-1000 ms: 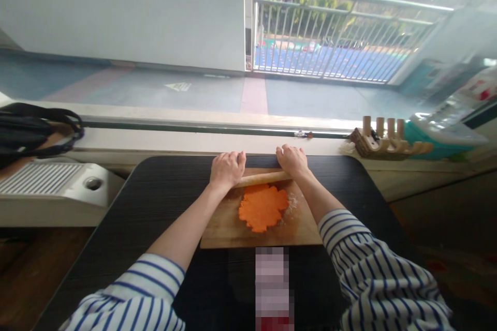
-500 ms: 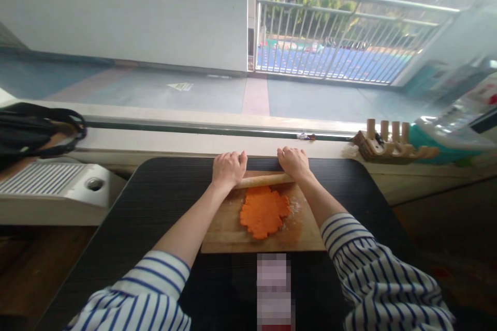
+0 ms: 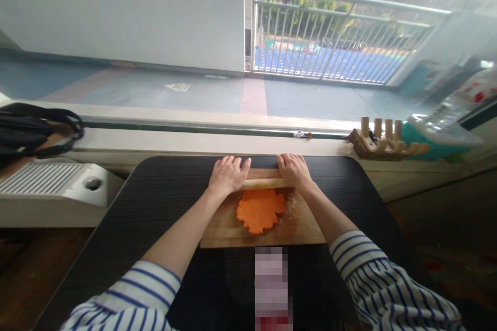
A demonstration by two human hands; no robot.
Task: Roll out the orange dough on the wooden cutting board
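Head view: pin [image 3: 264, 184] crosswise beneath my left hand [image 3: 229, 174] and right hand [image 3: 294, 169], fingers [image 3: 237, 164] laid flat, gripping nothing; dough [image 3: 259, 211] just nearward.

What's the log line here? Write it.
left hand: flat on rolling pin | right hand: flat on rolling pin | orange dough: spread on wooden board | black table under board
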